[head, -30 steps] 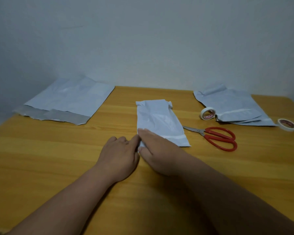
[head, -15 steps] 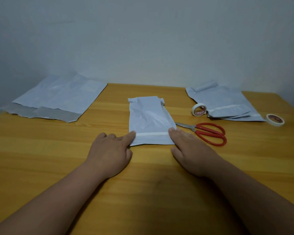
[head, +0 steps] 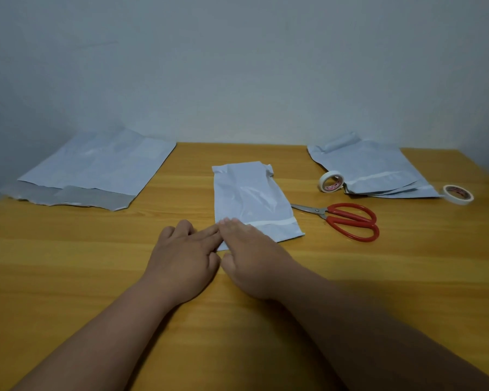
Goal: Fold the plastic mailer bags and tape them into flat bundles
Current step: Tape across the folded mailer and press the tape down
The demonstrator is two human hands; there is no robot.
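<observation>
Head view shows a wooden bench [head: 68, 277] that fills the lower part, standing against a pale wall [head: 237, 66]. At the far left of the bench lies a flat pile of unfolded mailer bags [head: 96, 167], white on top with a grey flap at the near edge. At the far right lies a smaller stack of folded bags [head: 378, 170]. In the middle lies the folded mailer bag [head: 251, 198], a narrow white strip with its long side pointing away from the person. The left hand [head: 181, 258] and the right hand [head: 254, 255] are side by side at the near left corner of this bag. Both hands are flat with straight fingers; the right hand presses on the corner and the left forefinger touches its edge. Red scissors [head: 347, 221] lie just right of the bag. One tape roll [head: 331, 181] stands against the right stack, another tape roll [head: 458, 194] lies at its right end.
</observation>
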